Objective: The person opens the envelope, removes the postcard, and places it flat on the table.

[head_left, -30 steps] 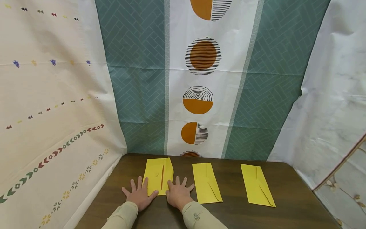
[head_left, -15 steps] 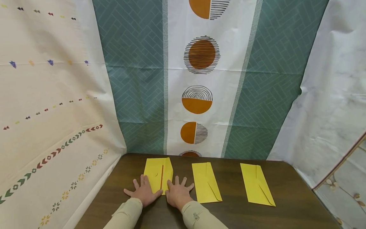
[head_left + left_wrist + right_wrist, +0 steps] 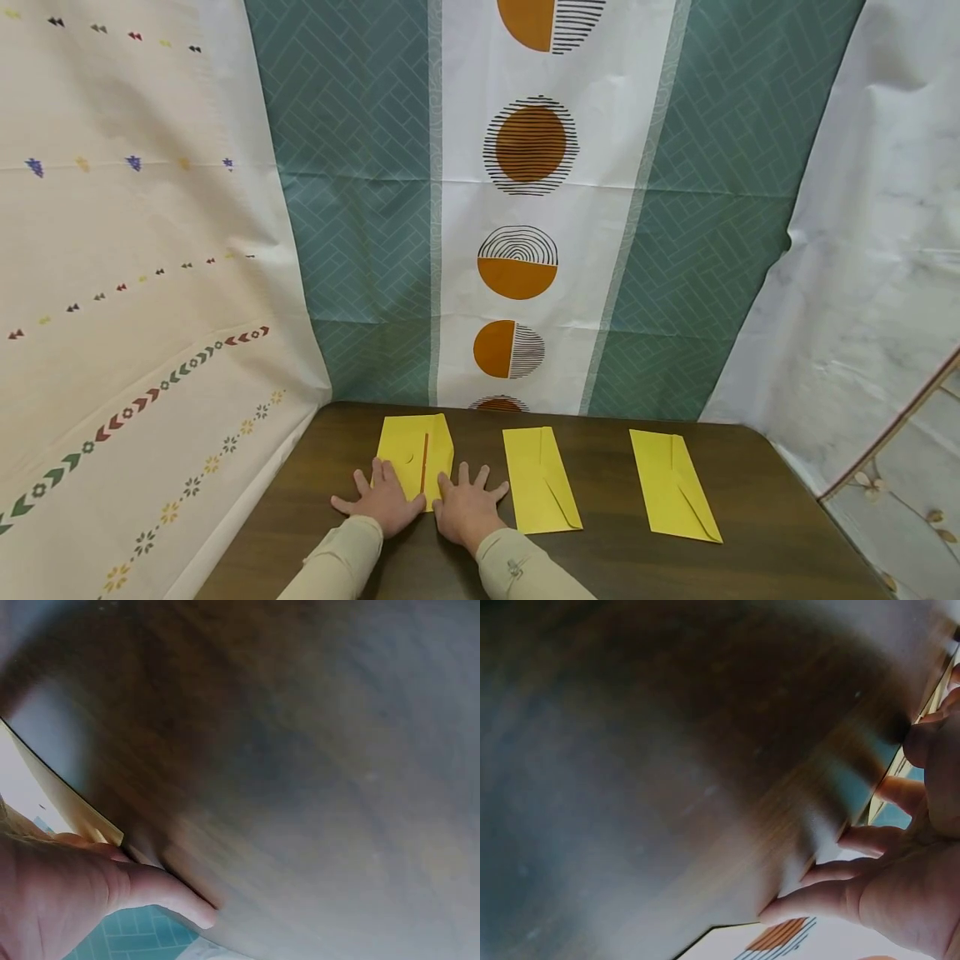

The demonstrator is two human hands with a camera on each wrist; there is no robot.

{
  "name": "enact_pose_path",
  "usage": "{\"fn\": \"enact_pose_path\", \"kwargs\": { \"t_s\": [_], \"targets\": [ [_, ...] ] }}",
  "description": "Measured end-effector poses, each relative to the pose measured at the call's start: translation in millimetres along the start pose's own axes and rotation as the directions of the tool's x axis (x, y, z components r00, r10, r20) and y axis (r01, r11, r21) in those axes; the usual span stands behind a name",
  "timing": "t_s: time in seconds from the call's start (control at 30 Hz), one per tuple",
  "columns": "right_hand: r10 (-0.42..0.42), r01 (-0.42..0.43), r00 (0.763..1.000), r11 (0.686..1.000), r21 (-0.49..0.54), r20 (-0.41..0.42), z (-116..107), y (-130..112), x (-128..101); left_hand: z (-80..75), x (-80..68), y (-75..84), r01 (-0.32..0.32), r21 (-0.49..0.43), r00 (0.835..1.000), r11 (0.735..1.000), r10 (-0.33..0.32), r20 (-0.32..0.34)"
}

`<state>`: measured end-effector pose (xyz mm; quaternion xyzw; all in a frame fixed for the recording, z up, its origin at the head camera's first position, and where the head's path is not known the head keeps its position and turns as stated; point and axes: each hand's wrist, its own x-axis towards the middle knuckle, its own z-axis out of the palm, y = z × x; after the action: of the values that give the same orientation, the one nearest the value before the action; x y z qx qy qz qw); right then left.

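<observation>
A yellow paper envelope (image 3: 401,446) lies at the left of the table, with a thin red strip running lengthwise and a small curved mark on its face. My left hand (image 3: 384,502) rests on its near left part, fingers spread and straight. The thumb of that hand sits at the near edge, close to the strip's end. My right hand (image 3: 468,510), also spread, touches the near right corner with its thumb and forefinger side; its other fingers lie on the table. In the left wrist view a paper edge (image 3: 71,806) shows beside the left hand (image 3: 64,892).
Two more yellow envelopes lie to the right, a middle one (image 3: 540,483) and a far right one (image 3: 675,487), each with a flap edge showing. The dark wooden table (image 3: 607,550) ends at a patterned green and white cloth (image 3: 375,275).
My left hand has slid rightward along the near edge of the left envelope, its thumb now closer to the right hand. The right hand and the envelopes look unmoved.
</observation>
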<state>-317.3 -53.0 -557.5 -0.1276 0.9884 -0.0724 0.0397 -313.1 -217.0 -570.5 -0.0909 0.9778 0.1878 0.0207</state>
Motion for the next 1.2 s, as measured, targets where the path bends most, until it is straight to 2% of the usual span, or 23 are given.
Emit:
{"fn": "enact_pose_path", "kwargs": {
  "t_s": [0.23,0.5,0.7,0.93,1.2],
  "targets": [
    [0.002,-0.002,1.0,1.0,0.013,0.013,0.8,-0.1,-0.4,-2.2,-2.6,7.9,0.012,0.006,1.0,1.0,-0.012,0.006],
    [-0.015,0.015,1.0,1.0,0.021,0.012,-1.7,0.8,0.2,2.8,-1.3,4.5,0.0,0.03,1.0,1.0,0.0,-0.012],
    [-0.062,0.063,0.998,0.993,0.101,-0.013,-10.4,8.4,2.1,2.8,-3.0,6.4,-0.008,0.03,1.0,1.0,0.009,-0.021],
    [-0.142,0.162,0.985,0.96,0.228,-0.103,-31.4,15.3,6.8,1.8,-6.4,6.8,-0.007,0.025,0.999,1.0,0.008,-0.044],
    [-0.158,0.212,0.971,0.914,0.346,-0.179,-44.0,6.9,14.9,-2.0,-7.3,9.2,-0.002,0.032,0.999,0.999,0.003,-0.037]
  ]
}}
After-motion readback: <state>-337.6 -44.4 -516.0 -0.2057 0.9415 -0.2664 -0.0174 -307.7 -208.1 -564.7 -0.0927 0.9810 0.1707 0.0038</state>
